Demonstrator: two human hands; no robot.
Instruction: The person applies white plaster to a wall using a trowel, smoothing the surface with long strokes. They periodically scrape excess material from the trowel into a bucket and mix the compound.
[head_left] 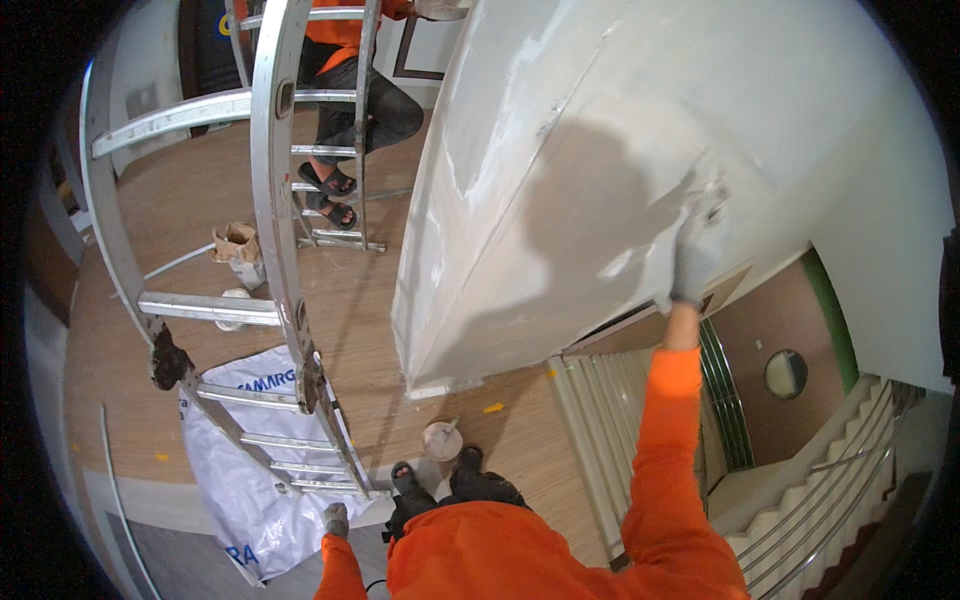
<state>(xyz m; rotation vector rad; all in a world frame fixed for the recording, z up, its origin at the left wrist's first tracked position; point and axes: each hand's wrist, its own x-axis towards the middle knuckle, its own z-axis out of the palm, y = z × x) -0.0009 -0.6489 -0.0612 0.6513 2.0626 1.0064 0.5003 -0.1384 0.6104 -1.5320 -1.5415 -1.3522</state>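
Right hand (693, 262), gloved: fingers (708, 212) pressed against white plastered wall (600, 150); grasp cannot be told. Left hand (336, 519), gloved: curled, apparently holding nothing, just beside the foot of an aluminium ladder (275, 200). Beyond: white plastic sheet (235, 480), small bucket (442, 440).

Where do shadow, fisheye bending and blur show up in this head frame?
Head view: a broad soft shadow of the person falls on the white wall beside the raised right hand; that gloved hand looks slightly smeared; the ladder rails and stair railings bow with fisheye distortion; the corners are black vignette; the left hand by the white sack stays fairly sharp.
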